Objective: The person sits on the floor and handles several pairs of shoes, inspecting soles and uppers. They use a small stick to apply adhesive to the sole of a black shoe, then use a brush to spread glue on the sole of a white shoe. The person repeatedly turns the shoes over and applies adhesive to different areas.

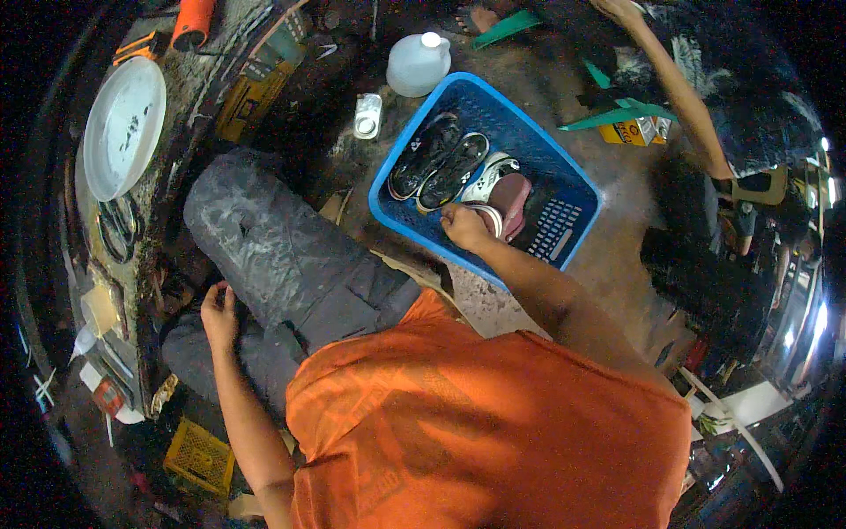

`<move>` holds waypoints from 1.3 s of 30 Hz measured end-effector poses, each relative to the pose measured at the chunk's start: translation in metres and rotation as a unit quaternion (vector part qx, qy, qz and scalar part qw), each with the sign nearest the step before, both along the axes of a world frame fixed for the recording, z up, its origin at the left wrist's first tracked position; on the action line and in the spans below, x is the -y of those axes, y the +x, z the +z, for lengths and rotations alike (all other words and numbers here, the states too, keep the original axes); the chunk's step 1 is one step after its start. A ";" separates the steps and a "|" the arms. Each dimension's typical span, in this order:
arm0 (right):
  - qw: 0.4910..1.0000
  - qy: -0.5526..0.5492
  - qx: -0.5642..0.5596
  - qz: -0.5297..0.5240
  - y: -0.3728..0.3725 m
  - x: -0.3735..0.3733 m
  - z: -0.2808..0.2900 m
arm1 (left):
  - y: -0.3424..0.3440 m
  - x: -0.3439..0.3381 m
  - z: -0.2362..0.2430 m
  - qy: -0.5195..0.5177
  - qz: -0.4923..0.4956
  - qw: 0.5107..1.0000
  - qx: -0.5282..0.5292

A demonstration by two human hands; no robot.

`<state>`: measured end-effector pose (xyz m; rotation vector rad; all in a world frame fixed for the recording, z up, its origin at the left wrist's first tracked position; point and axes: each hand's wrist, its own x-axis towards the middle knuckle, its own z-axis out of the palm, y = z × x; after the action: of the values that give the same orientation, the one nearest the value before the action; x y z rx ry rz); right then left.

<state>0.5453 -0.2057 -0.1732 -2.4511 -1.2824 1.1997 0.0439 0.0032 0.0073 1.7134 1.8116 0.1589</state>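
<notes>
A blue plastic basket [401, 231] stands on the ground in front of me with several shoes in it. Two black shoes [438, 159] lie on its left side, and white shoes with a pinkish-brown part [508, 196] lie to their right. My right hand [465, 227] reaches over the near rim, its fingers closed on the heel end of a white shoe [486, 214]. My left hand [220, 313] hangs beside my bent leg with fingers loosely curled, thumb a little apart, and nothing visible in it.
Beyond the basket stand a translucent jug [418, 68] and a white can [367, 116]. Another person's arm [679, 84] shows at upper right, near green pieces [617, 115] and a yellow-and-white carton [632, 131]. A white oval tray [125, 132] lies on a ledge at left; a yellow crate [200, 455] sits lower left.
</notes>
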 end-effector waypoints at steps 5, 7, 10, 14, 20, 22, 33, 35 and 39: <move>0.990 -0.045 0.121 0.049 0.007 -0.026 0.043 | -0.003 0.000 -0.003 0.013 -0.008 1.000 0.026; 0.976 -0.106 0.164 0.099 0.018 -0.042 0.045 | -0.005 0.002 -0.004 0.021 -0.006 0.999 0.029; 0.963 -0.211 0.071 0.150 0.044 -0.072 0.030 | -0.010 0.005 -0.001 0.016 0.002 0.999 0.040; 0.972 -0.191 0.121 0.061 0.071 -0.119 -0.012 | -0.011 0.007 0.004 -0.008 0.028 0.998 0.060; 0.982 -0.189 -0.004 -0.026 0.090 -0.133 -0.098 | -0.002 0.012 0.014 0.004 0.038 0.998 0.043; 0.971 -0.239 -0.017 0.004 0.094 -0.134 -0.125 | 0.001 0.010 0.016 -0.007 0.032 0.999 0.026; 0.993 -0.057 0.012 -0.106 0.082 -0.100 -0.109 | 0.007 0.013 0.023 -0.007 0.019 1.000 0.017; 0.991 0.051 0.071 -0.102 0.079 -0.078 -0.088 | 0.007 0.010 0.021 -0.003 0.023 0.999 0.039; 0.969 0.174 0.123 -0.122 0.087 -0.039 -0.027 | 0.007 0.005 0.015 0.005 0.031 0.998 0.051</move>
<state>0.6319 -0.1668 -0.1998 -2.4498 -1.0890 0.5691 0.0511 -0.0020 0.0221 1.6268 1.7923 0.2767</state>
